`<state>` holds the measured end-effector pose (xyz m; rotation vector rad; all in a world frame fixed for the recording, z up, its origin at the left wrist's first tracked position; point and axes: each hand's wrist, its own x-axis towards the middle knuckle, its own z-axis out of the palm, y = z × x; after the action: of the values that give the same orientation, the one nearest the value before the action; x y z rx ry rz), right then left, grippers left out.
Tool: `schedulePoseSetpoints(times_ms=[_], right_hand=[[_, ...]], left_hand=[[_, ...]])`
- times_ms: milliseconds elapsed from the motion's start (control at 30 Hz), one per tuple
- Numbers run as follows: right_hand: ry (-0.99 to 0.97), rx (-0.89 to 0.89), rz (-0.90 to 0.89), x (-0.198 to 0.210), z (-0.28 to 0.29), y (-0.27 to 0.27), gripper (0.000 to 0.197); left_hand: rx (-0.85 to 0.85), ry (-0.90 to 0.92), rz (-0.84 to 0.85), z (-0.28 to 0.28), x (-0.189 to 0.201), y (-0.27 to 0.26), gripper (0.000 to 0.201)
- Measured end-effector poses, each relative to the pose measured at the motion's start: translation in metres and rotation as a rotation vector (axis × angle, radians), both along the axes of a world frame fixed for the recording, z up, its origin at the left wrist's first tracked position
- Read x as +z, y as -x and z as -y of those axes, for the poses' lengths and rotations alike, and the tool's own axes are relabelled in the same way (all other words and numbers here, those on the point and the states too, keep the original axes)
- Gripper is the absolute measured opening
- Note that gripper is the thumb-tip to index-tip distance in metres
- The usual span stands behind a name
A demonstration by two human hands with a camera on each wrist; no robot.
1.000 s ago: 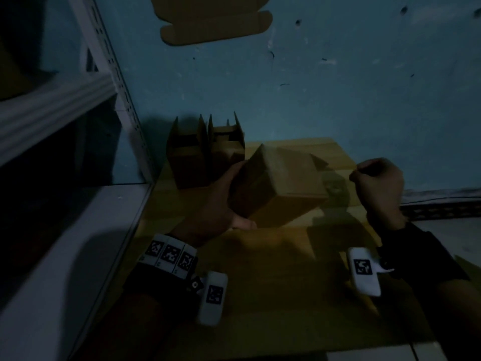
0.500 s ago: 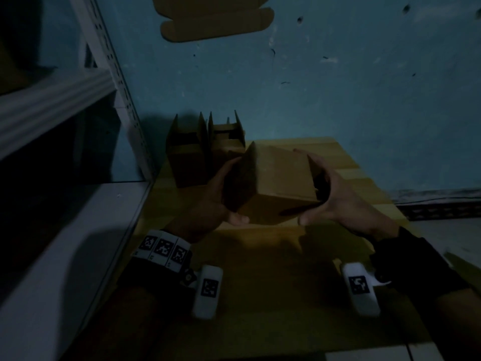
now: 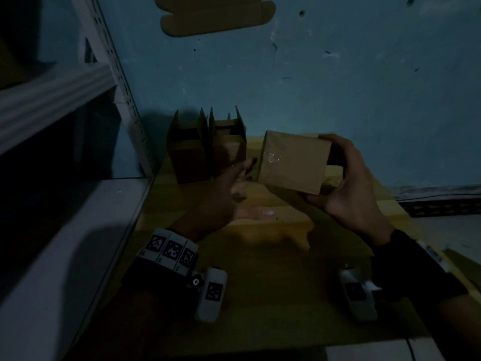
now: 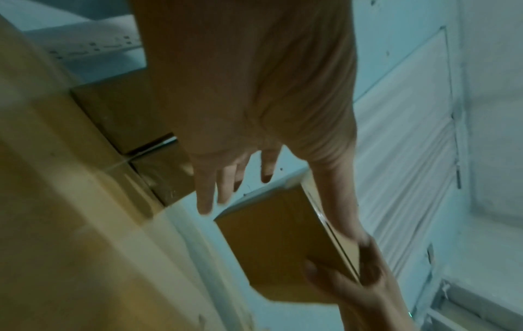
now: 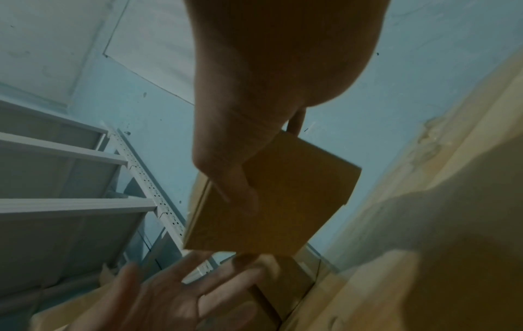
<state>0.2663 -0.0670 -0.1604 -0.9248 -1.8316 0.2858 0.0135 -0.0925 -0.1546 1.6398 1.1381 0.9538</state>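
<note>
Our right hand had the cardboard box clamped by its open end, held in the air just beside the open boxes. Meanwhile our left hand was spread, holding nothing, in front of those open boxes. The box seemed light, empty and crushable, so we'd grip edges and corners, not the middles of the panels.
</note>
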Motion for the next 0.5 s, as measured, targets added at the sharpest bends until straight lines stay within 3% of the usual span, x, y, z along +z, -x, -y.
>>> schedulePoseSetpoints(times_ms=[100, 267, 500], right_hand=[[-0.044, -0.063, 0.034, -0.001, 0.0, 0.002, 0.098], [-0.058, -0.11, 0.089, -0.003, 0.0, 0.009, 0.101], [0.023, -0.099, 0.092, -0.008, -0.003, 0.011, 0.104]], left_hand=[[0.061, 0.03, 0.03, -0.001, -0.005, -0.005, 0.089], [0.129, 0.177, 0.28, 0.003, 0.003, -0.015, 0.021], [0.194, 0.212, 0.426, 0.0, 0.005, -0.011, 0.017]])
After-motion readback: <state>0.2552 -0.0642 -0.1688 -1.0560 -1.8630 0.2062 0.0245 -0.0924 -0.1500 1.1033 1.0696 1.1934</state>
